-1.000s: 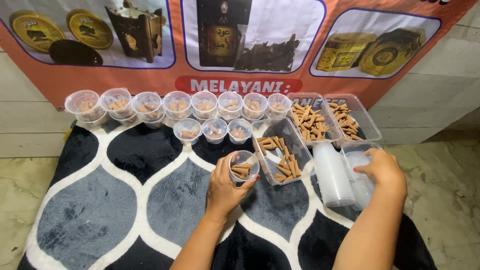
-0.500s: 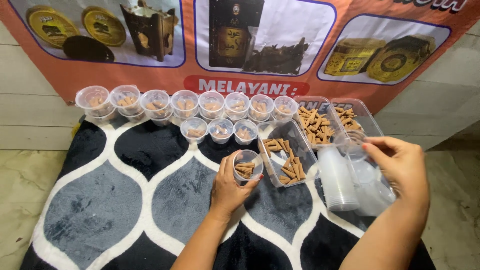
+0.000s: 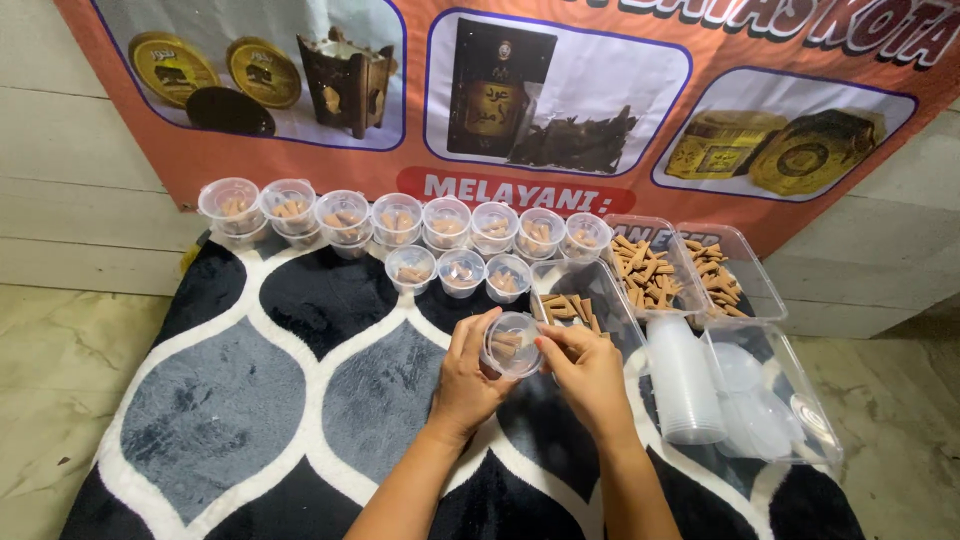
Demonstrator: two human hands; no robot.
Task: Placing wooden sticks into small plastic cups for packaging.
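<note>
- The left hand [image 3: 470, 375] is curled round a small clear cup [image 3: 512, 345] from the side; the right hand [image 3: 585, 370] has its fingertips on the cup's lid; the cup sits between both hands, just above the rug [image 3: 230, 400]
- The cup looks light and thin; it may dent, so hold it softly by the sides
- It has little brown sticks inside
- At the right, a stack of empty cups [image 3: 685, 380] lies beside a clear box of lids [image 3: 770, 400]
- Further back, three trays of brown sticks [image 3: 650, 270]; then rows of filled cups [image 3: 400, 225] by the wall
</note>
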